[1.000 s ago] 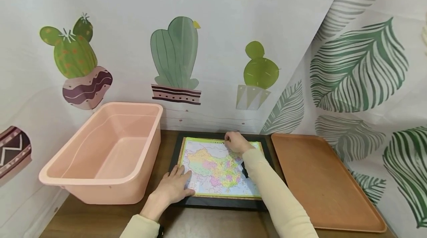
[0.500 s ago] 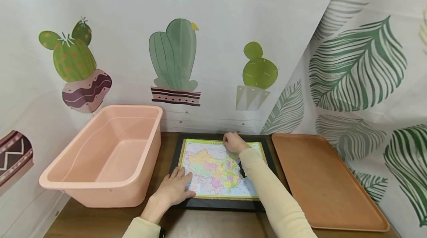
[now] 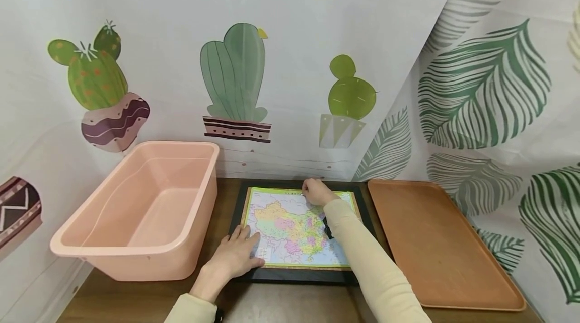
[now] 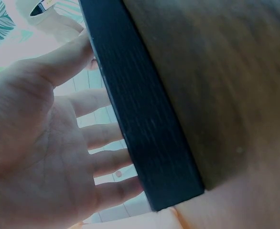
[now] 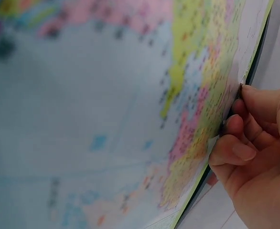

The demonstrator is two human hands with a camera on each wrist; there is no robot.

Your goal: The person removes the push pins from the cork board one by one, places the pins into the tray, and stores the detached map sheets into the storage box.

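Observation:
A coloured map [image 3: 276, 222] of China lies on a cork-brown board with a black frame [image 3: 299, 275]. My left hand [image 3: 235, 253] rests spread over the board's left edge, fingertips at the map's margin. In the left wrist view its straight fingers reach past the black frame [image 4: 140, 109]. At the map's top edge, my right hand [image 3: 316, 192] has its fingers curled. The right wrist view shows its thumb [image 5: 262, 102] and forefinger pinching a small, thin, dark pin-like piece [image 5: 241, 90] against the map's edge; the fingers hide most of it.
A pink plastic tub [image 3: 136, 250] stands left of the board. To the right lies a brown tray [image 3: 444, 242]. Both stand on the wooden table [image 3: 290, 303]. Behind them hangs a white cloth [image 3: 290, 61] printed with cacti and leaves.
My right hand has shifted very slightly to the left along the map's top edge. The left hand stays in place on the board's left side.

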